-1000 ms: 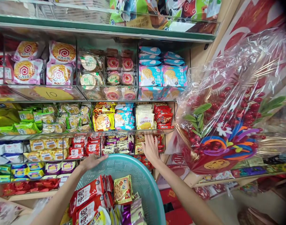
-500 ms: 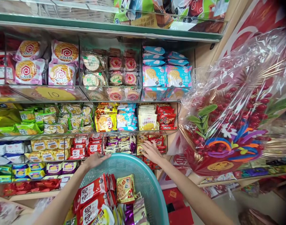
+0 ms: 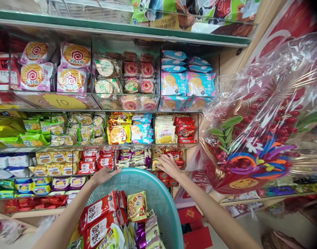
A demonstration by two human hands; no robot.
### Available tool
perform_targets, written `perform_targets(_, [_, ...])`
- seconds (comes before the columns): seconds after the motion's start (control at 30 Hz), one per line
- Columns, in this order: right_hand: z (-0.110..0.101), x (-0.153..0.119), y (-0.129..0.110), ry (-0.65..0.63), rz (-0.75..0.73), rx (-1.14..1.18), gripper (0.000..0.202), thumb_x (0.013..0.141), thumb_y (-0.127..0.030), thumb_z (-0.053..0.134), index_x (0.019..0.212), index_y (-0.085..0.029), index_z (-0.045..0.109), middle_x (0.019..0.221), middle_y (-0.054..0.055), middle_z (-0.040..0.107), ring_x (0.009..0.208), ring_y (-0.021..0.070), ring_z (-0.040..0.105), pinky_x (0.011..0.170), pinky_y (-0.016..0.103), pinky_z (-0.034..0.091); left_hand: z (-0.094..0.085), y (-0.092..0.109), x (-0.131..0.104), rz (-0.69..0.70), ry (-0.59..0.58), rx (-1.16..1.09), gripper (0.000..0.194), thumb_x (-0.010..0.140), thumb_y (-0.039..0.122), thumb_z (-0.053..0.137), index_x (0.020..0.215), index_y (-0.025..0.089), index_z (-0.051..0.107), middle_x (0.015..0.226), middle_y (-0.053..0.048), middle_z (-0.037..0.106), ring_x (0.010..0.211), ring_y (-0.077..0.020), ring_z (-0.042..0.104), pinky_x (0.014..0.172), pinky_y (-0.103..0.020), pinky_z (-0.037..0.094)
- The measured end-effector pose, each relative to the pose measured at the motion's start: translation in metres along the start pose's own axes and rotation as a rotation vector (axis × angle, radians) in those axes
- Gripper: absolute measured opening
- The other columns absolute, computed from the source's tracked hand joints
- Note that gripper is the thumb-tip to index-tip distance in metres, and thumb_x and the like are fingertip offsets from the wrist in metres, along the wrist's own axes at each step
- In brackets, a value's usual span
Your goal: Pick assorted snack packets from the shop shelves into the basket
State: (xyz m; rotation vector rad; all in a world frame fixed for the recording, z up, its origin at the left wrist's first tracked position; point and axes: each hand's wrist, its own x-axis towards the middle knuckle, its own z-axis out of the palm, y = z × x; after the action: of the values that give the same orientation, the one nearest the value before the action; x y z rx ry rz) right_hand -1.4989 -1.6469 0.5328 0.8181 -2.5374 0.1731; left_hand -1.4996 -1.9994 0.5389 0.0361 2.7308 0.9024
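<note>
A: What is different from one second ago?

B: The right hand (image 3: 169, 165) was flat against the front of the third shelf, fingers pointing up. Now it sits a little lower, and the fingers are bent down onto the small snack packets (image 3: 158, 162) in the right compartment. The left hand (image 3: 103, 175) stays on the rim of the teal basket (image 3: 161, 197), in almost the same place. The view has also shifted slightly, so the shelves appear a bit more to the right.

A: And what is the place?

B: It is a shop. In front there is a shelf unit (image 3: 122, 33) with clear plastic dividers, full of wrapped biscuits and cakes. The top row has round cakes in pink packets (image 3: 70, 67) and blue biscuit packets (image 3: 187, 83). Under it lie green, yellow and red packets. On the right stands a gift bouquet (image 3: 252, 145) with red berries, wrapped in clear foil, against a red wall.

A: How are the hands?

B: The left hand is closed over the basket rim, thumb on top, holding it. The right hand is half open; its fingertips touch the small packets, but I cannot tell if they grip one already.

A: Where is the basket relative to the hands?

B: It is low in the middle, just under the shelf and between both arms. Inside lie red packets (image 3: 98, 211) and one yellow-green packet (image 3: 136, 205). The right hand is just above the far rim.
</note>
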Motion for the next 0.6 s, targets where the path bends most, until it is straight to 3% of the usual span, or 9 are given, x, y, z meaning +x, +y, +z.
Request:
perform_targets(0.2, [-0.013, -0.029, 0.005, 0.146, 0.08, -0.006, 0.033, 0.086, -0.029, 0.042, 0.117, -0.02, 0.048, 0.114, 0.008, 0.056, 0.115, 0.0197, 0.041, 0.097, 0.04, 0.029, -0.002, -0.002, 0.002, 0.002, -0.027, 0.007, 0.057, 0.054, 0.076, 0.042, 0.048, 0.02, 0.051, 0.042, 0.001, 0.046, 0.044, -0.0147, 0.044, 0.049, -0.026, 0.027])
perform_targets(0.4, [-0.007, -0.073, 0.014, 0.256, 0.172, 0.001, 0.031, 0.087, -0.026, 0.039, 0.115, -0.018, 0.05, 0.114, 0.008, 0.056, 0.114, 0.0196, 0.043, 0.096, 0.038, 0.033, -0.005, 0.007, -0.001, -0.011, -0.049, -0.014, 0.057, 0.054, 0.075, 0.044, 0.05, 0.019, 0.056, 0.043, 0.0, 0.05, 0.046, -0.016, 0.048, 0.051, -0.026, 0.03])
perform_targets(0.6, [-0.012, -0.059, 0.008, 0.244, 0.161, -0.021, 0.032, 0.088, -0.023, 0.036, 0.116, -0.019, 0.049, 0.112, 0.009, 0.057, 0.111, 0.0195, 0.044, 0.096, 0.039, 0.032, -0.004, 0.02, 0.001, 0.014, -0.076, -0.011, 0.06, 0.056, 0.075, 0.044, 0.057, 0.018, 0.062, 0.051, -0.002, 0.058, 0.054, -0.0188, 0.054, 0.055, -0.026, 0.034])
